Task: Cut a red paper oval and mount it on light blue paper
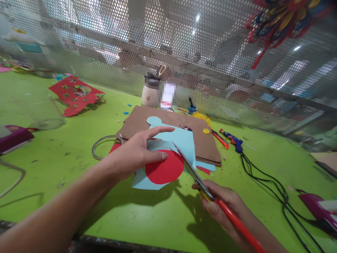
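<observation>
My left hand (140,149) pinches a red paper circle (164,170) laid over a piece of light blue paper (147,182), thumb on top and index finger stretched out above. The blue paper sticks out past the circle at its lower left. In my right hand (219,203) is a pair of scissors (193,172) with red handles. Their blades are at the right edge of the circle, tips pointing up and left. Behind the circle, a larger light blue sheet (185,140) rests on a stack of brown paper (131,121), beside a small light blue disc (154,121).
A glue gun (234,141) with a black cable and an orange cutter (221,140) lie right of the stack. Behind it stand a white bottle (150,93) and a phone (167,95). Red punched paper (76,95) and a clear cup (44,112) are at the left.
</observation>
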